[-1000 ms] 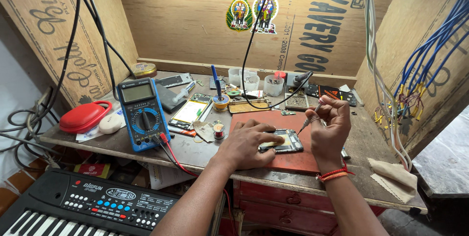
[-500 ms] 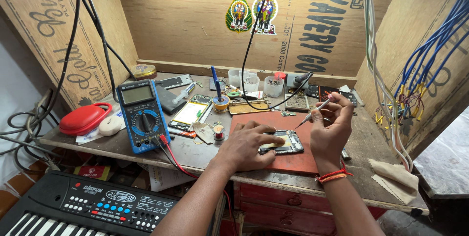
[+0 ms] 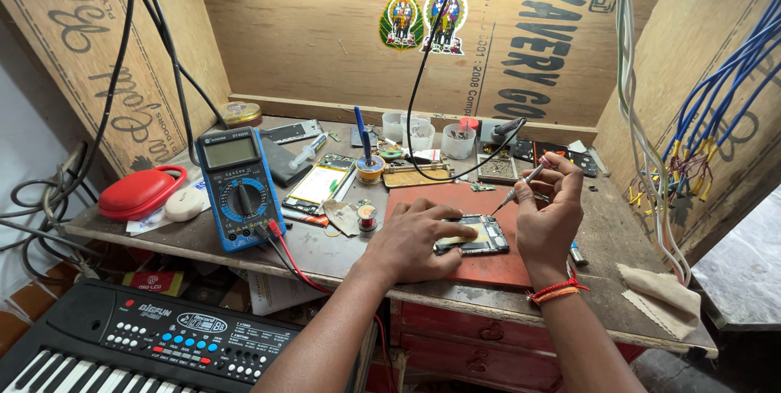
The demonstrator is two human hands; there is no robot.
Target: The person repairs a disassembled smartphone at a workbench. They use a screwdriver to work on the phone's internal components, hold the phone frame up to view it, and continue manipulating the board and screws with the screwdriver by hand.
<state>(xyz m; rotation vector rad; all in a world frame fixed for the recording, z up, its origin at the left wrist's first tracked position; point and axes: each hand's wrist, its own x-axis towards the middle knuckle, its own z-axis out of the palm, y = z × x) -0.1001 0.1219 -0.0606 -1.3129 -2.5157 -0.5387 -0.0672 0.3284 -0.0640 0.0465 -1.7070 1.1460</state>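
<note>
The opened phone (image 3: 470, 236) lies flat on the red mat (image 3: 480, 267), near the front edge of the surface (image 3: 325, 251). The left hand (image 3: 415, 234) rests palm down on the phone's left end, fingers spread flat, pinning it rather than gripping. The right hand (image 3: 549, 210), just right of the phone, is curled closed around a thin screwdriver (image 3: 521, 185), whose tip points down toward the phone's upper right corner. The phone's back is already off and its insides are bare, so the work looks to be partway along; whether the tip is touching cannot be told. A blue multimeter (image 3: 240, 189) stands well left of the phone, and a solder spool (image 3: 370, 168) sits behind it.
</note>
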